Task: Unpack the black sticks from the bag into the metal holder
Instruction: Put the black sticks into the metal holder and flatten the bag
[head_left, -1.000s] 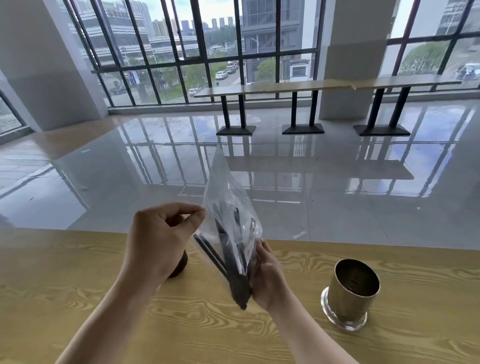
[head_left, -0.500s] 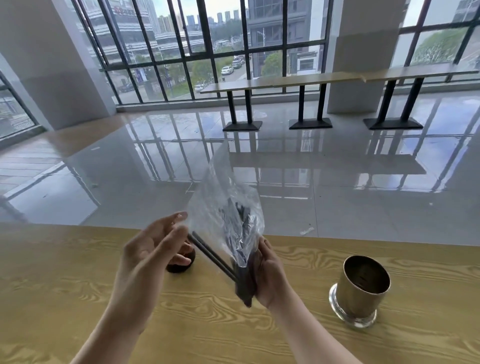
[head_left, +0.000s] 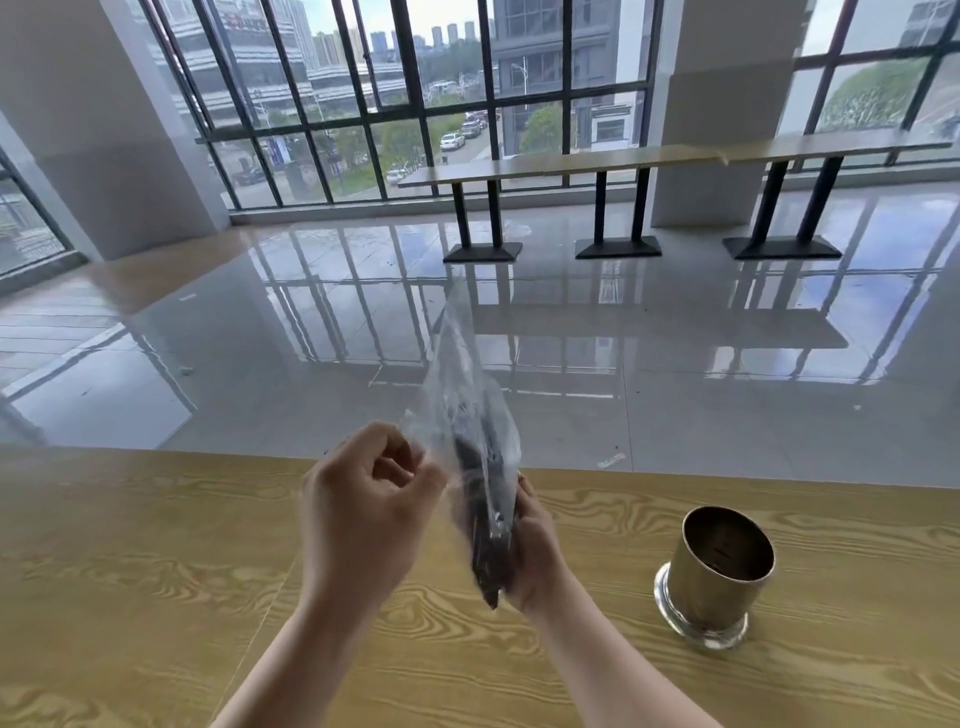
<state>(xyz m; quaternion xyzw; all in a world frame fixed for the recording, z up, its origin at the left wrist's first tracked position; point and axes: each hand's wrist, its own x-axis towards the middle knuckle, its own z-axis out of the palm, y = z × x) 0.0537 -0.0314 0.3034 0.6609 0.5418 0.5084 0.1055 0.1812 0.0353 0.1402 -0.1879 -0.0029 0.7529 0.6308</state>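
Note:
A clear plastic bag (head_left: 457, 395) stands upright above the wooden table, with a bundle of black sticks (head_left: 485, 525) inside its lower half. My right hand (head_left: 535, 551) grips the bag's bottom end around the sticks. My left hand (head_left: 363, 509) is beside the bag on the left, fingers curled and pinching the bag's left edge. The metal holder (head_left: 714, 569), a brass-coloured cylinder on a glass base, stands on the table to the right, tilted slightly toward me, with nothing visible inside.
The wooden table (head_left: 130, 582) spans the whole foreground. Beyond its far edge lies a glossy tiled floor, with long bar tables (head_left: 597, 166) against the windows.
My left hand has gone from open to curled, closing on the bag's left edge. The bag now stands narrower and more upright. A dark round object behind the left hand is now hidden.

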